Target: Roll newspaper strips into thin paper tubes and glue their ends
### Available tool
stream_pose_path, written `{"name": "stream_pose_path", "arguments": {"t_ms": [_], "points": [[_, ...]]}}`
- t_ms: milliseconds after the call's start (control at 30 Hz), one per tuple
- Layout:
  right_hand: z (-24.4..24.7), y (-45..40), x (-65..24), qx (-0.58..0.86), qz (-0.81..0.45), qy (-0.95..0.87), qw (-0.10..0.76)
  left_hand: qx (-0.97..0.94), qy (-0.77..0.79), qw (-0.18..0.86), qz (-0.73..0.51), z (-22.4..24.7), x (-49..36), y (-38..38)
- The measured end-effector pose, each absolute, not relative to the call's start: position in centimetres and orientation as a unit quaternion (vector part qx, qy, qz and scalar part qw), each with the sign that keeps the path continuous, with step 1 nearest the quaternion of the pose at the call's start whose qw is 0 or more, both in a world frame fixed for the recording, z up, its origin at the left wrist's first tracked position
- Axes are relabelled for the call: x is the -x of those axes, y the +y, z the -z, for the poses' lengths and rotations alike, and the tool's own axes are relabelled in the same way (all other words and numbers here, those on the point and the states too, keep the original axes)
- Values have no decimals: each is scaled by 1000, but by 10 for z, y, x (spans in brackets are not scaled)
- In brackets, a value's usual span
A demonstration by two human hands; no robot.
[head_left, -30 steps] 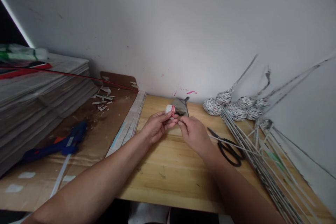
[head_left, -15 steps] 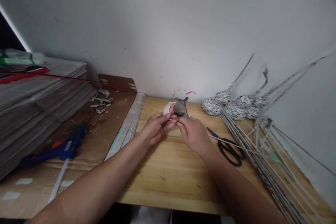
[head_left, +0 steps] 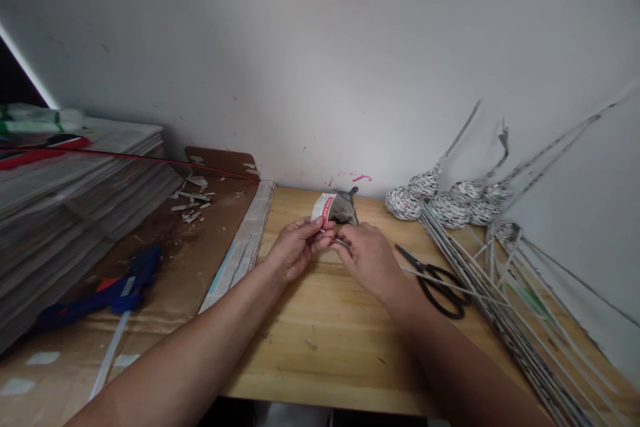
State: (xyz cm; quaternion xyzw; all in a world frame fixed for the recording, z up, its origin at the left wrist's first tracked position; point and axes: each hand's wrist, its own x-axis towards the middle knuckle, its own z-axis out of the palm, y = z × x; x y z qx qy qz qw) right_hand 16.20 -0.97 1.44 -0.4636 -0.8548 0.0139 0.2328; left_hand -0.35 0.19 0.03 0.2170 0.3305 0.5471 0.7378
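Note:
My left hand (head_left: 299,245) is closed, pinching a small strip of paper with a red and white printed label (head_left: 323,208). Just to its right, my right hand (head_left: 367,255) has its fingers closed on a thin paper stick (head_left: 342,241), whose near end reaches the left fingertips. The stick seems to come out behind the right wrist and run toward the right. Behind both hands a grey-brown cloth (head_left: 344,205) lies on the wooden table (head_left: 320,347). How the label and the stick meet is too small to tell.
Black scissors (head_left: 443,285) lie right of my right hand. Woven paper gourd shapes (head_left: 450,208) stand by the wall, with long paper sticks (head_left: 495,320) beside them. Leftward are a blue glue gun (head_left: 127,283), paper scraps (head_left: 193,199) and stacked newspapers (head_left: 85,193).
The thin stick now shows between my fingertips, and my right fingers have shifted slightly along it. The view has tilted a little. My left hand holds the label much as before.

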Motion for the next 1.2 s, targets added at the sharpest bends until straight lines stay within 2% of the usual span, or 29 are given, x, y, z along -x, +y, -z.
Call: {"name": "stream_pose_path", "arguments": {"t_ms": [200, 400, 600, 800, 1200], "points": [[-13, -9, -162, 475, -10, -855, 210, -208, 335, 736, -549, -1, 4, 2], [-13, -9, -162, 468, -15, -850, 241, -219, 323, 741, -547, 2, 5, 3], [-11, -7, -162, 467, -58, -853, 226, -222, 335, 736, -544, 2, 4, 2], [-11, -7, -162, 470, -11, -853, 226, -215, 334, 734, -550, 6, 4, 4], [-10, -9, -161, 467, -35, -849, 243, -223, 328, 737, -548, 9, 7, 5]]}}
